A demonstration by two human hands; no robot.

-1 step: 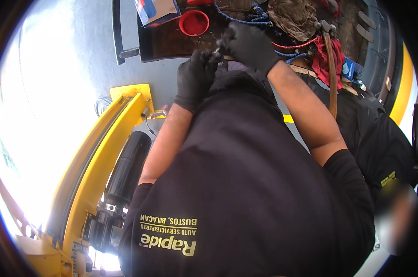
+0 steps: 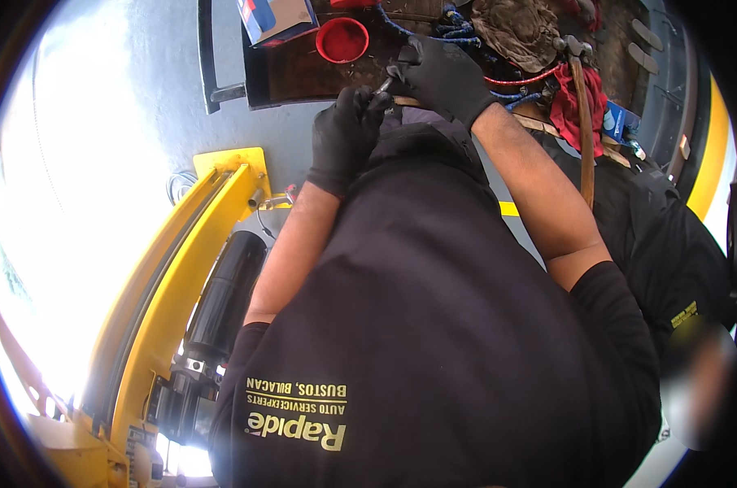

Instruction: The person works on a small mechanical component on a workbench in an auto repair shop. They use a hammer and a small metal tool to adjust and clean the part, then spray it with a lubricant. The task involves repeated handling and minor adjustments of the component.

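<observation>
Both my hands wear black gloves and meet near the front edge of a dark workbench (image 2: pixel 287 85). My left hand (image 2: pixel 346 134) is closed, with a small silvery metal part (image 2: pixel 385 84) pinched at its fingertips. Too little of the part shows to tell its kind. Close on its right, my right hand (image 2: pixel 448 79) is closed too, its fingers curled and their tips at the part's far end. Whatever its fingers hold is hidden. Just below the right fingertips a short tan piece (image 2: pixel 407 102), maybe wood, shows in part.
On the bench are a red bowl (image 2: pixel 342 41), a box (image 2: pixel 277 18), blue rope (image 2: pixel 458 31), a brown rag (image 2: pixel 516 32) and a red cloth (image 2: pixel 578 102). A wooden-handled hammer (image 2: pixel 582 114) lies across the cloth. A yellow lift post (image 2: pixel 181 236) stands left; another person (image 2: pixel 661 236) is at right.
My right hand has shifted slightly and its fingers have moved a little. More of the metal part and the tan piece shows between the hands. My left hand stays in place.
</observation>
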